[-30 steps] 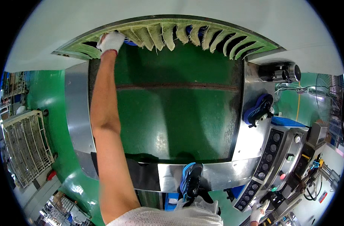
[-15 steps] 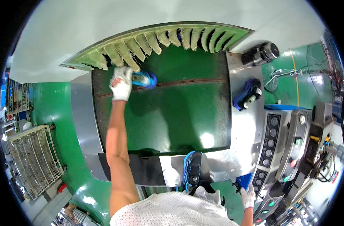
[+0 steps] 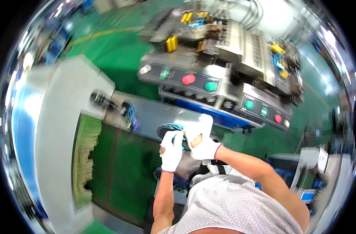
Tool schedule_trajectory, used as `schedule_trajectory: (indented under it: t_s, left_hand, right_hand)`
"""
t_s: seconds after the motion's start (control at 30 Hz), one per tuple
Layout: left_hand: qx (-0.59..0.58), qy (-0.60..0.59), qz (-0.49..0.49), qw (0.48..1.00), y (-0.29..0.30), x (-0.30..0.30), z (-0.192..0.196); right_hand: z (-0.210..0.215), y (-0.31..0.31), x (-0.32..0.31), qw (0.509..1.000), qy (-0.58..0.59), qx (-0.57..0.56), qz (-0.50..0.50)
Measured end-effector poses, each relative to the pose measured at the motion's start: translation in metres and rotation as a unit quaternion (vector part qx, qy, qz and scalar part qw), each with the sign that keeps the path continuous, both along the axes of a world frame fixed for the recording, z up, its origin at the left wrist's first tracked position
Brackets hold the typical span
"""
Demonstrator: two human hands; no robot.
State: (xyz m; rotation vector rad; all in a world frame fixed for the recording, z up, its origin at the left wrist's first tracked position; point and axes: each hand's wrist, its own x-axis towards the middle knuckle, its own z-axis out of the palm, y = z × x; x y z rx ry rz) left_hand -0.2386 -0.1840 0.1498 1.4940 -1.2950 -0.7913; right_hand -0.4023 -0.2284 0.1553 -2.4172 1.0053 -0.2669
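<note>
A factory workshop: push-button control panel (image 3: 177, 77), fringe curtain (image 3: 84, 154) on a white machine housing (image 3: 55, 128), yellow-lined green floor (image 3: 121, 64).

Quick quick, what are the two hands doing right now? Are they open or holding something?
Left hand: closed, holding the blue-and-black shoe.
Right hand: up against the same shoe; whether it grips cannot be told.

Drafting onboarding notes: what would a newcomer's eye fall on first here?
Probably the white-gloved left hand and right hand at a blue-and-black shoe, mid-frame. Above them, a bright red button and green button stand out on a control panel. At left, a ragged green fringe edges a dark green surface.
</note>
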Motion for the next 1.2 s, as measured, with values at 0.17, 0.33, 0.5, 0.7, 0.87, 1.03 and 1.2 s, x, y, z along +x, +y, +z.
schedule_trajectory:
  t_s: [0.17, 0.33, 0.5, 0.7, 0.87, 1.03, 1.2]
  left_hand:
    - [-0.052, -0.177, -0.298, 0.937, -0.093, -0.153, 0.106]
    - [-0.232, -0.144, -0.361, 0.892, -0.177, -0.292, 0.146]
    - [-0.125, -0.087, -0.297, 0.943, -0.289, -0.436, 0.092]
    - [0.077, -0.165, -0.182, 0.966, -0.412, -0.563, 0.032]
    - [0.173, -0.292, -0.150, 0.929, -0.466, -0.608, -0.021]
    - [0.186, -0.136, -0.269, 0.935, -0.491, -0.578, 0.028]
    - [0.115, 0.072, -0.340, 0.931, -0.434, -0.490, 0.056]
  right_hand:
    - [0.079, -0.021, -0.166, 0.955, -0.183, 0.165, -0.167]
    - [0.087, 0.002, -0.309, 0.701, -0.451, 0.353, -0.425]
    - [0.065, 0.028, -0.387, 0.490, -0.698, 0.248, -0.460]
    - [0.036, 0.073, -0.445, 0.430, -0.677, 0.219, -0.556]
    - [0.065, 0.076, -0.459, 0.417, -0.640, 0.140, -0.631]
    - [0.063, 0.065, -0.475, 0.385, -0.585, 0.226, -0.677]
    - [0.076, -0.003, -0.476, 0.421, -0.606, 0.141, -0.661]
